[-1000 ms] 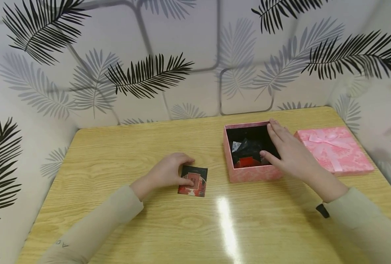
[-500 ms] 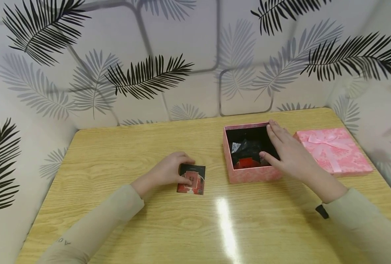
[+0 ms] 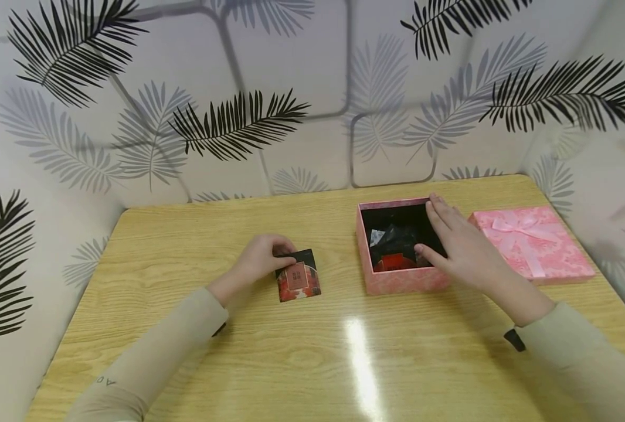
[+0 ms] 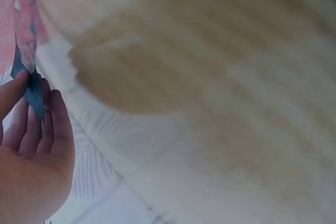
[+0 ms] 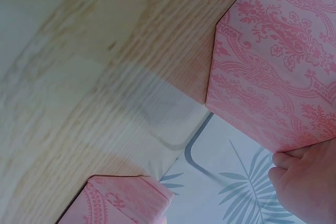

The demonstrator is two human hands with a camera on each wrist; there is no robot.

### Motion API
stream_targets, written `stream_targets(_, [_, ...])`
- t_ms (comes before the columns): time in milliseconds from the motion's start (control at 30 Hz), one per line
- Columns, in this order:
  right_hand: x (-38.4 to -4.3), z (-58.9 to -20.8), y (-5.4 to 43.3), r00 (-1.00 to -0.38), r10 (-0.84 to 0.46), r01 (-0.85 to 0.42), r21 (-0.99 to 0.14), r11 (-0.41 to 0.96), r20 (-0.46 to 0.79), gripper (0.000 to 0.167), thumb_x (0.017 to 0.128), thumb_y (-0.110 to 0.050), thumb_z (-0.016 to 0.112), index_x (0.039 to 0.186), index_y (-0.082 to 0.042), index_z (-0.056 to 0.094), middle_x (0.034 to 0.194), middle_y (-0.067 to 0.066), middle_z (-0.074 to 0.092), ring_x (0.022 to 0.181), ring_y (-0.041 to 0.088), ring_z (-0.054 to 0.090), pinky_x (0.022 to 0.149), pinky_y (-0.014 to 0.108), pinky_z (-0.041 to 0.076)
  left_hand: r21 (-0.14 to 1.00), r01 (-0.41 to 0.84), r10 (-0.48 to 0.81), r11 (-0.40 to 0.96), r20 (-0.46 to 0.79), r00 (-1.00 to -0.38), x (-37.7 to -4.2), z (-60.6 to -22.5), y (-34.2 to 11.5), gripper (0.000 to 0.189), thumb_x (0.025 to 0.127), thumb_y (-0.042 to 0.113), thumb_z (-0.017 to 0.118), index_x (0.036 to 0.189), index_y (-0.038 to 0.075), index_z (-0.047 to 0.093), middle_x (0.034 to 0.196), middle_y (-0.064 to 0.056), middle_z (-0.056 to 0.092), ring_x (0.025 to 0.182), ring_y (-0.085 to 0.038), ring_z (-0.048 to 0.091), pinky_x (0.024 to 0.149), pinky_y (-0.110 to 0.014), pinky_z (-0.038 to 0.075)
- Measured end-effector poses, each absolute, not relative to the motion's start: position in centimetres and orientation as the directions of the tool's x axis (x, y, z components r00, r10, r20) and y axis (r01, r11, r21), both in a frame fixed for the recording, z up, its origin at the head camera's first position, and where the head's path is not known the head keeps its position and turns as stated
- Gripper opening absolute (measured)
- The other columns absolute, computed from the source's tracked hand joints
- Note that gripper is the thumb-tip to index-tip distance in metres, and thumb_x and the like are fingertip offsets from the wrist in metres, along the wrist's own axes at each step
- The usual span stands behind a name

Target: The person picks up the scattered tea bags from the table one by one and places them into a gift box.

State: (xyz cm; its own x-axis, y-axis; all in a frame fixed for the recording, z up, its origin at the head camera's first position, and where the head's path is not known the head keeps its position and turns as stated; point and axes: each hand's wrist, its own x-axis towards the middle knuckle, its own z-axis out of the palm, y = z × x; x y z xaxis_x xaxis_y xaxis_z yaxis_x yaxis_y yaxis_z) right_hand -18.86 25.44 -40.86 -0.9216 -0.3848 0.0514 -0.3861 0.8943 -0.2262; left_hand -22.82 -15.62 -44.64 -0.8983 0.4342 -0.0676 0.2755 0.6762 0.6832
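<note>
My left hand (image 3: 257, 258) pinches a small flat black-and-red packet (image 3: 298, 278) by its upper left edge, left of the box. In the left wrist view the packet (image 4: 26, 30) appears nearly edge-on between thumb and fingers. A pink patterned box (image 3: 407, 284) with a black inside stands uncovered on the table. Across its right rim lies my right hand (image 3: 465, 252), fingers straight and thumb reaching over the opening. Inside are dark packets (image 3: 397, 240), one with a red panel. The right wrist view shows the box's patterned outer wall (image 5: 278, 56) with fingertips at its edge.
A pink lid (image 3: 566, 249) with a ribbon bow lies right of the box. Both rest on a wood-grain table (image 3: 270, 363). Behind the table's back edge rises a wall (image 3: 312, 146) with leaf patterns.
My left hand has shifted slightly up and left, the packet turning a little. Its thumb now sits near the packet's upper edge, off the printed panel. The right hand stays on the box.
</note>
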Motion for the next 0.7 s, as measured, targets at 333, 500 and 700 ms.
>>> stream_targets(333, [-18.8,-41.0,25.6,-0.923,-0.381,-0.382,-0.224,0.896,0.051,0.093,0.106,-0.052,0.059,0.168,0.002,0.016,0.177,0.022,0.014,0.163,0.045,0.020,0.126,0.073,0.022,0.722,0.199,0.329,0.662,-0.042,-0.943,-24.1,-42.0,-16.0,0.017,0.104,0.007,0.069,0.113,0.000,0.080,0.116,-0.019,0.079,0.105,-0.032,0.075,0.091,-0.042,0.063])
stream_targets(500, [-18.9,-41.1,25.6,-0.925,-0.378,-0.379,-0.226,0.897,0.050,0.094,0.106,-0.053,0.059,0.169,0.002,0.016,0.178,0.021,0.013,0.163,0.045,0.020,0.126,0.074,0.021,0.700,0.226,0.328,0.678,-0.013,-0.945,-25.1,-40.4,-15.5,0.019,0.105,0.010,0.068,0.117,0.001,0.080,0.118,-0.019,0.078,0.107,-0.033,0.075,0.093,-0.044,0.062])
stream_targets(700, [-18.8,-40.8,25.5,-0.920,-0.390,-0.390,-0.225,0.893,0.050,0.093,0.107,-0.052,0.058,0.168,0.003,0.015,0.178,0.022,0.013,0.164,0.044,0.018,0.128,0.069,0.024,0.691,0.257,0.335,0.676,0.022,-0.942,-25.9,-37.9,-13.9,0.020,0.106,0.013,0.068,0.118,0.003,0.080,0.121,-0.018,0.078,0.109,-0.032,0.075,0.096,-0.045,0.062])
